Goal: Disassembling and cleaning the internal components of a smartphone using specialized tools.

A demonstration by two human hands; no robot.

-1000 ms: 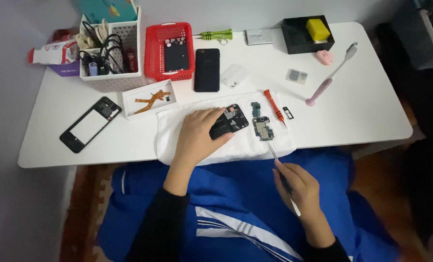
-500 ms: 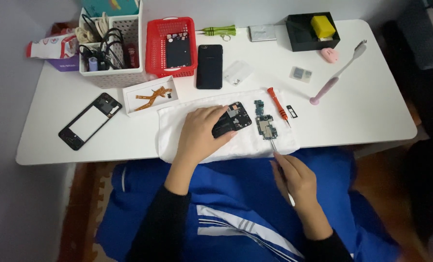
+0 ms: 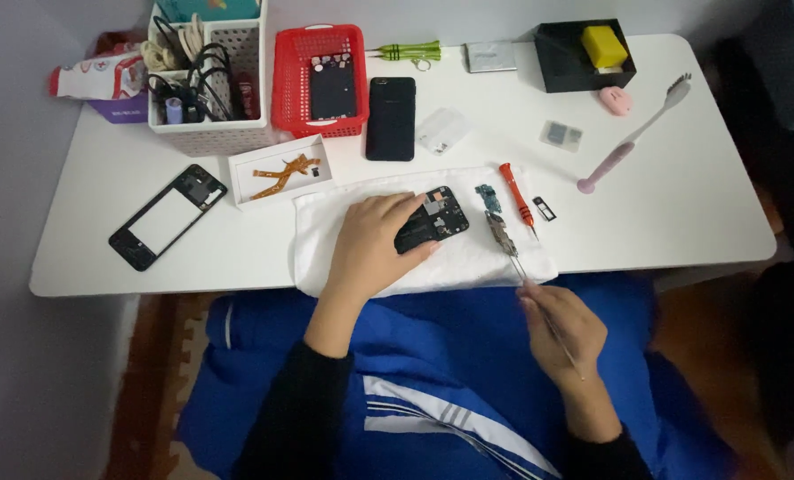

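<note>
Right now I judge the step as part removal from an opened phone, on a smooth white table. Across its near edge lies a soft white cloth. My left hand rests flat on the phone, a dark slab with bare circuitry, pinning it to the cloth. My right hand pinches thin metal tweezers whose tips grip a small grey board just beside the phone. Next calls for a steady, light lift. A red screwdriver lies near.
</note>
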